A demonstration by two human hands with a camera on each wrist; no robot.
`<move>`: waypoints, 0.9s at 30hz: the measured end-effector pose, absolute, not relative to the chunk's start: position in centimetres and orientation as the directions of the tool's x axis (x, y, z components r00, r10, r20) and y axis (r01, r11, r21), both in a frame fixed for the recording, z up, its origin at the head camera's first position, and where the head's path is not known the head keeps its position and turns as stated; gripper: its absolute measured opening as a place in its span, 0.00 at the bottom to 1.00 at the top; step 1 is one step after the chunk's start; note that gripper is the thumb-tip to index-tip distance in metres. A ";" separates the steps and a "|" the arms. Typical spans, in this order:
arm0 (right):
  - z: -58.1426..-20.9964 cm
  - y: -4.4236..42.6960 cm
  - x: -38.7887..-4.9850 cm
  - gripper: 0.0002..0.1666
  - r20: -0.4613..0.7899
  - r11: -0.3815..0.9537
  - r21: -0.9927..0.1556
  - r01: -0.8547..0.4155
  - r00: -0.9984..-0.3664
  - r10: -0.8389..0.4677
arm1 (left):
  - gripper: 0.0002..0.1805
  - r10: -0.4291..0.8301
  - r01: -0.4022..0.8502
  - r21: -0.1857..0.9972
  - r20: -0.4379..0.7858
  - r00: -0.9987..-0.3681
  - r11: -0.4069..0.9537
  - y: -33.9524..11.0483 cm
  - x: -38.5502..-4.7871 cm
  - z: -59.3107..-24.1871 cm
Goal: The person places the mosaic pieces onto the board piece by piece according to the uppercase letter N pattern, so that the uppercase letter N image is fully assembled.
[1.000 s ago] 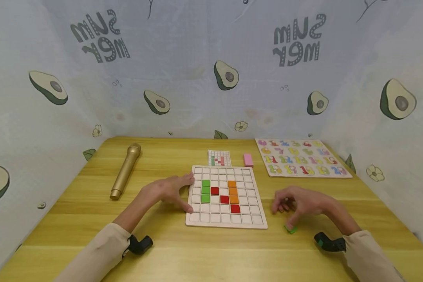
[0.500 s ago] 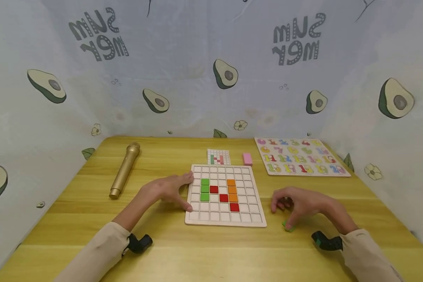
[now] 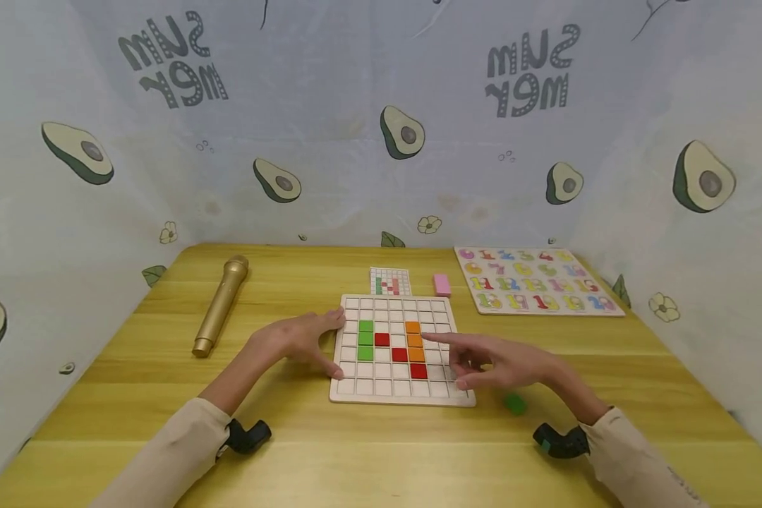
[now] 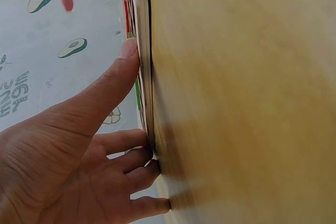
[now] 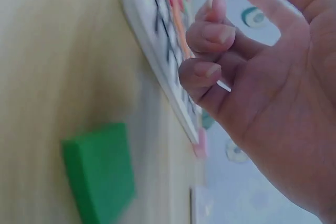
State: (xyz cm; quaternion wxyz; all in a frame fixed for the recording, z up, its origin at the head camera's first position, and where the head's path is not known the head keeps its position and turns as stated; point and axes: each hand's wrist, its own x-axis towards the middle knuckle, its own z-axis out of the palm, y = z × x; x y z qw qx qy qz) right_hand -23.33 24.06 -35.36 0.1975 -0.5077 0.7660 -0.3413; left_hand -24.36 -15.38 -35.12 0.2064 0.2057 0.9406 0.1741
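A white grid board point(image 3: 381, 388) lies on the table with green, red and orange square tiles set in some cells. My left hand point(image 3: 305, 342) rests at its left edge, fingers spread. In the left wrist view, the thumb point(image 4: 113, 80) touches the board's edge and the other fingertips lie lower along its side. My right hand point(image 3: 495, 360) hovers over the board's right part. Its index finger stretches towards the orange tiles point(image 3: 414, 341); whether it touches them I cannot tell. The other fingers are bent around nothing. A loose green tile point(image 5: 100, 174) lies on the table below this hand.
Behind the board sit a small printed pattern card point(image 3: 390, 281) and a pink block point(image 3: 442, 285). A number puzzle board point(image 3: 540, 282) occupies the back right. A gold microphone point(image 3: 221, 307) lies at the left. Printed cloth point(image 3: 330, 106) hangs around the table.
My right hand has left the green tile, which its thumb was touching, and moved left over the board with the index finger stretched out. The left hand has stayed at the board's edge.
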 end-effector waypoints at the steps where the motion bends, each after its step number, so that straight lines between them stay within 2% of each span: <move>1: -35.3 24.3 -23.4 0.39 0.051 0.243 -0.731 -0.638 -0.406 -0.912 | 0.64 0.459 0.315 0.413 -0.316 -0.831 0.854 -15.4 -24.4 -35.1; 4: -35.0 25.7 -23.8 0.32 0.028 0.239 -0.773 -0.588 -0.407 -0.913 | 0.64 0.459 0.316 0.413 -0.312 -0.832 0.854 -15.5 -24.4 -35.1; 7: -34.8 27.4 -23.9 0.25 -0.054 0.295 -0.800 -0.523 -0.427 -0.903 | 0.65 0.456 0.313 0.414 -0.312 -0.833 0.855 -15.5 -24.4 -35.1; 13: -35.1 29.9 -23.5 0.28 -0.159 0.399 -0.796 -0.455 -0.480 -0.863 | 0.65 0.458 0.309 0.424 -0.313 -0.832 0.851 -15.4 -24.3 -35.1; 20: -35.6 31.0 -23.0 0.27 -0.123 0.376 -0.786 -0.490 -0.473 -0.872 | 0.64 0.457 0.313 0.419 -0.308 -0.834 0.853 -15.4 -24.3 -35.1; 27: -35.8 30.7 -23.1 0.26 -0.131 0.424 -0.748 -0.511 -0.512 -0.849 | 0.64 0.456 0.314 0.413 -0.310 -0.834 0.855 -15.5 -24.3 -35.2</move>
